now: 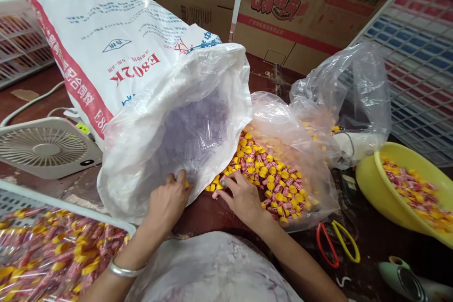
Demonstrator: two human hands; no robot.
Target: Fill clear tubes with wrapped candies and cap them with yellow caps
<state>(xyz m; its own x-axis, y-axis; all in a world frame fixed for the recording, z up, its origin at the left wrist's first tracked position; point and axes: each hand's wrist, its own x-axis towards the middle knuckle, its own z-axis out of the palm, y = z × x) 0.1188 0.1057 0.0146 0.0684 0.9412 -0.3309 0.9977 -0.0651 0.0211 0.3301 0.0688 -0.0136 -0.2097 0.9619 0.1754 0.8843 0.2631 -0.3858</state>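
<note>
My left hand (169,200) is at the mouth of a large white woven sack (141,68), its fingers curled together. A bit of yellow, like one of the caps, shows at its fingertips; the rest of what it holds is hidden. Inside the sack lie clear plastic tubes (208,127). My right hand (244,197) is at the near edge of a heap of small yellow-capped, red-and-white pieces (279,184), which spills from a clear plastic bag (318,198). Its thumb and forefinger are bent toward each other, with a small pinkish piece (215,195) at the thumb tip.
A white basket (71,203) of filled tubes stands at lower left, below a small fan (47,148). To the right are a yellow bowl (371,174) of capped pieces and red-and-yellow-handled scissors (327,245). Cardboard boxes (297,42) and a wire rack (406,80) stand behind.
</note>
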